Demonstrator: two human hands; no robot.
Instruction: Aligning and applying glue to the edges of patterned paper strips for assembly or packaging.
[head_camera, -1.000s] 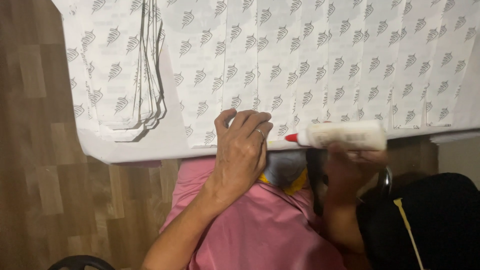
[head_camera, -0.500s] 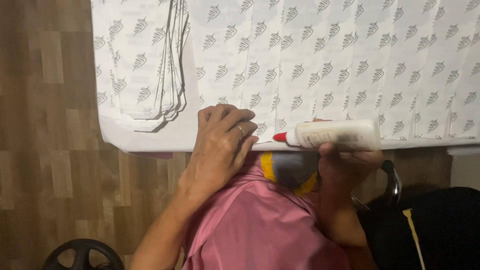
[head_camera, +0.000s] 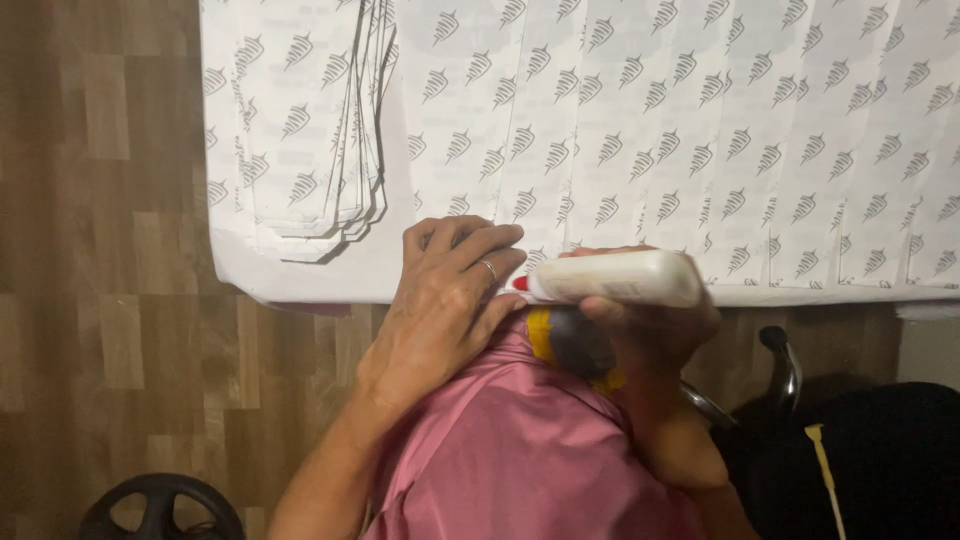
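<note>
Head view looks straight down on a bench (head_camera: 330, 285) spread with white paper sheets (head_camera: 700, 140) printed all over with a small dark leaf-like mark. At the near edge the left hand (head_camera: 450, 300) lies palm down on the paper, fingers spread a little and curled over the rim, grasping nothing; a thin ring shows on one finger. Just to its right the right hand (head_camera: 650, 320) is clenched from below around a white glue bottle (head_camera: 612, 278), which lies level along the bench edge with its red tip (head_camera: 520, 284) pointing left, touching or all but touching the left hand's fingers. Whether the tip meets the paper I cannot tell, since the fingers crowd it.

Further left on the bench sits a fanned stack (head_camera: 310, 130) of cut pieces of the same printed paper, their angled ends stepped one over another, well apart from both hands. Below the hands the person's lap is covered in pink cloth (head_camera: 520, 450), with a yellow and dark thing (head_camera: 570, 345) tucked between the cloth and the right hand, too hidden to name. Wood-plank floor (head_camera: 110, 300) runs down the left side, a black wheel (head_camera: 160, 505) shows at the bottom left, and a black bag (head_camera: 870, 460) with a curved metal bar (head_camera: 785, 370) lies at the lower right
</note>
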